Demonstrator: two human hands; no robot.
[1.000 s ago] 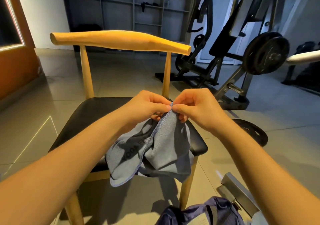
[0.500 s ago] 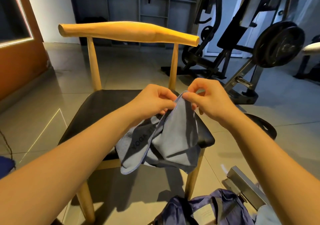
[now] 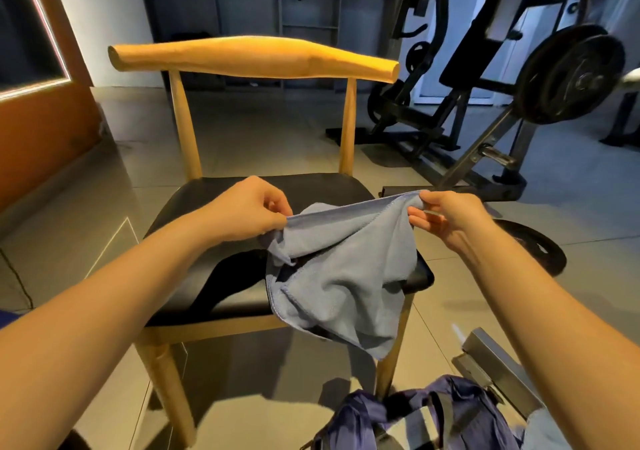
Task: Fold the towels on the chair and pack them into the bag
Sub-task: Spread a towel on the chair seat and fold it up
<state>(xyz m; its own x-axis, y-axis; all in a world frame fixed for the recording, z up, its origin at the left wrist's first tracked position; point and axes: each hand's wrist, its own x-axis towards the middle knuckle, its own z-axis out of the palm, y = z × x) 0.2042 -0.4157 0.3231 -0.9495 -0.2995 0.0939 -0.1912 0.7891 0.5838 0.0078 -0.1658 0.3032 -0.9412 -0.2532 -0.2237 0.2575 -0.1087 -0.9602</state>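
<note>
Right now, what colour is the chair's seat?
Black seat, on a light wooden frame; head view.

One towel (image 3: 343,276) — one chair (image 3: 256,58) — one bag (image 3: 426,418); two hands: left (image 3: 247,208), right (image 3: 450,217).

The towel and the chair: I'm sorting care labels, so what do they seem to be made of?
The towel looks like soft blue-grey microfibre or terry, matte and limp, with a stitched hem; the exact fibre cannot be told. The chair has a light wooden frame with a smooth, slightly glossy finish, and its black seat looks like padded leather or vinyl with a faint sheen.
</note>
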